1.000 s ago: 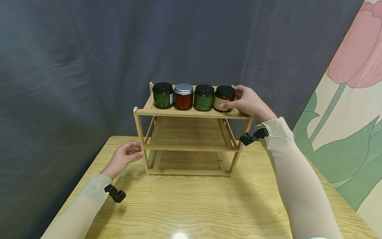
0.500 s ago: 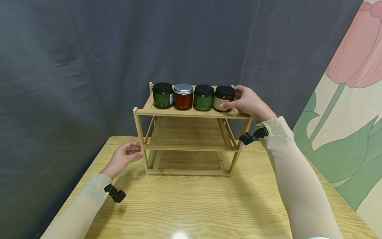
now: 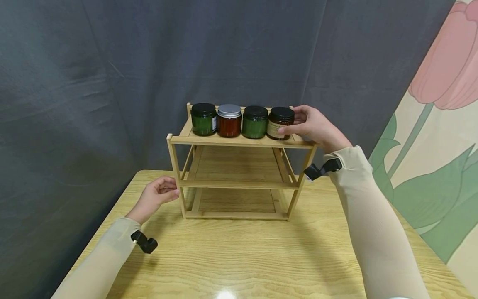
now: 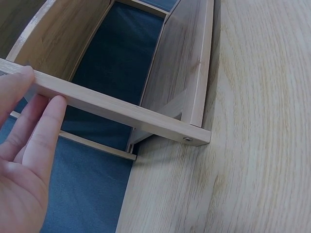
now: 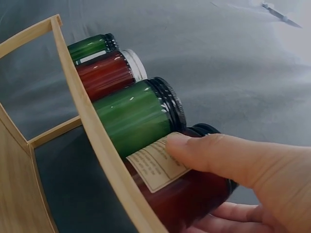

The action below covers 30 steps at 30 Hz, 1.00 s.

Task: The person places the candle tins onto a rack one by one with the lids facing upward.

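Observation:
A wooden rack (image 3: 231,185) with three shelves stands on the table. My left hand (image 3: 157,197) pinches its left front post (image 4: 116,108), thumb on one side and fingertips on the other. On the top shelf several lidded jars stand in a row. At the right end, my right hand (image 3: 313,126) holds a brown jar (image 3: 275,129) with a black lid and a beige label; in the right wrist view the thumb (image 5: 209,153) lies on the label. To its left are a green jar (image 3: 255,126), a red-brown jar (image 3: 229,126) with a silver lid, and another green jar (image 3: 202,124).
Under the rack is a light wood-grain table (image 3: 231,257). A dark grey-blue curtain (image 3: 239,50) hangs close behind it. To the right rises a wall painted with pink tulips (image 3: 448,62). The two lower shelves (image 3: 239,164) bear no jars.
My right hand and wrist have shifted slightly right, the thumb sliding a little right along the brown jar's label. The jars, rack and left hand look unmoved.

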{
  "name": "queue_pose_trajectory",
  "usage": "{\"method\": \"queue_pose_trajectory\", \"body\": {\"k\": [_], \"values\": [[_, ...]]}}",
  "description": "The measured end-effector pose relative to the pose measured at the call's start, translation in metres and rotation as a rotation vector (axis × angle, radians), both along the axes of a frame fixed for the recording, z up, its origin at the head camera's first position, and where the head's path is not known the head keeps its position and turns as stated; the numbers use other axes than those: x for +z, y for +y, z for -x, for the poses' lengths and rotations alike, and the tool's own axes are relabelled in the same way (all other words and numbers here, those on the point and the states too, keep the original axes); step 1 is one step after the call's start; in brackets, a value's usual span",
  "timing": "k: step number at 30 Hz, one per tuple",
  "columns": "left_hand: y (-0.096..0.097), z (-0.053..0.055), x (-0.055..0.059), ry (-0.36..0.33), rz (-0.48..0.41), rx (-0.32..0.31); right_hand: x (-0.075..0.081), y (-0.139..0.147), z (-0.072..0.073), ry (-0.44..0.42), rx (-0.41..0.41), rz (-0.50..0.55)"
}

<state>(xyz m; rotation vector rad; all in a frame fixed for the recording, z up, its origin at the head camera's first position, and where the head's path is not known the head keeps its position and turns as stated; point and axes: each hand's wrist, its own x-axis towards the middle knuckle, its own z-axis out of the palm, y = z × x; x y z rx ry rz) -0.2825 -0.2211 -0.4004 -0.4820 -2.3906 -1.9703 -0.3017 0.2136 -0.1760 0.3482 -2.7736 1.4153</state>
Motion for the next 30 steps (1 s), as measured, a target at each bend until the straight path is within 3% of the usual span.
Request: {"method": "queue_pose_trajectory", "body": {"k": [30], "values": [[0.001,-0.001,0.001,0.013,0.010,0.007,0.004,0.033,-0.022,0.067,0.035,0.135]]}}
